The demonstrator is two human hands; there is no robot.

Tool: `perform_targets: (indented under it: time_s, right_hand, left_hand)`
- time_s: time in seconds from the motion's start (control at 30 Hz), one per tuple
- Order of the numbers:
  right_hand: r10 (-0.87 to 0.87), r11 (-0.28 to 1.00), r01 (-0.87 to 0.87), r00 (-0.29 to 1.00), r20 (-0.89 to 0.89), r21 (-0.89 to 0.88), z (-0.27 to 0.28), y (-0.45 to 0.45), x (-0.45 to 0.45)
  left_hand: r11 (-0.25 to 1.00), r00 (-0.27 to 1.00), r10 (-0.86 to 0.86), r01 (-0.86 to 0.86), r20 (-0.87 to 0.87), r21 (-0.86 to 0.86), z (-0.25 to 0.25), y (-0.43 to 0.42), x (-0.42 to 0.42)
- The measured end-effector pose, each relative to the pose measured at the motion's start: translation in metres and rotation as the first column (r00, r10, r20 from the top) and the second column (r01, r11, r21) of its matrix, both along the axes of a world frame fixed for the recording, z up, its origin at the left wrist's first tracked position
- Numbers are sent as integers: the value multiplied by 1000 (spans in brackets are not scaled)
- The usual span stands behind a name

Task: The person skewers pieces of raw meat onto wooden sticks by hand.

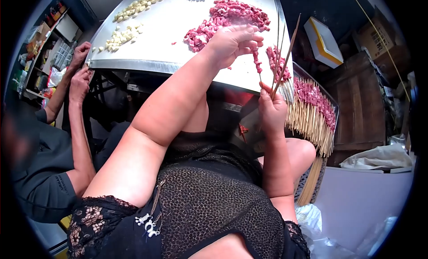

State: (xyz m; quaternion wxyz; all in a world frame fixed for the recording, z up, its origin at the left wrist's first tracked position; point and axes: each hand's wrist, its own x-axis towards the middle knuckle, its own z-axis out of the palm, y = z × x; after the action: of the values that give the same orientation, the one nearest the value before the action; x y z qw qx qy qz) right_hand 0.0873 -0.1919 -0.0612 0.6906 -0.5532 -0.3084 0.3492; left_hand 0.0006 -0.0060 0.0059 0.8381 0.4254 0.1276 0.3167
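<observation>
Head view: You held 1 meat-laden skewer (257, 61) at the edge of the bench (167, 27), your right hand (273, 108) clamped on its lower end and at least 2 bare sticks (290, 47). Your left hand (236, 44) curled at its top, grip unclear. Threading seemed underway; the next move called for guarding against the tip. Beyond lay 1 meat heap (240, 12), 2 garlic clusters (122, 38), uncounted finished skewers (314, 98).

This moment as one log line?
Left hand: at upper end of loaded skewer; Right hand: grips it, bare skewers; Table: meat pile, pale cloves
</observation>
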Motion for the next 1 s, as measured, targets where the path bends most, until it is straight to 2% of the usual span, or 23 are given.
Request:
perform_targets:
  time_s: [0.03,0.2,0.27,0.4,0.47,0.53,0.6,0.7,0.8,1.0]
  right_hand:
    - [-8,1000,8,1000,14,-15,2,-1,-4]
    - [9,1000,-9,1000,-4,-2,5,-4,-15]
    - [9,1000,-8,999,-40,22,7,-5,-20]
    - [-17,1000,17,1000,-7,1,14,-5,-29]
    - [3,1000,-3,1000,5,0,15,-7,-34]
    - [31,999,-31,1000,6,-13,10,-10,-38]
    - [38,999,-38,998,-42,5,9,-10,-35]
    - [16,1000,-16,1000,-20,-7,15,-15,-20]
    - [-28,998,34,993,118,-54,24,-18,-13]
    - [-63,997,70,980,189,-31,21,-7,-14]
  left_hand:
    - [997,998,44,-41,-43,66,-1,1,0]
    - [994,996,90,-89,-16,69,-3,-1,2]
    - [983,984,177,-177,13,44,-1,-7,1]
    - [978,977,209,-208,50,-23,1,-8,1]
    - [953,955,287,-277,79,-119,-1,-6,3]
    - [964,963,259,-253,80,-81,3,-1,-7]
    - [987,988,154,-154,12,-42,5,-1,-11]
    - [992,993,103,-98,62,-76,5,-4,-9]
    - [995,994,80,-75,79,-66,6,-6,-8]
    - [989,985,109,-95,131,-110,4,-13,-2]
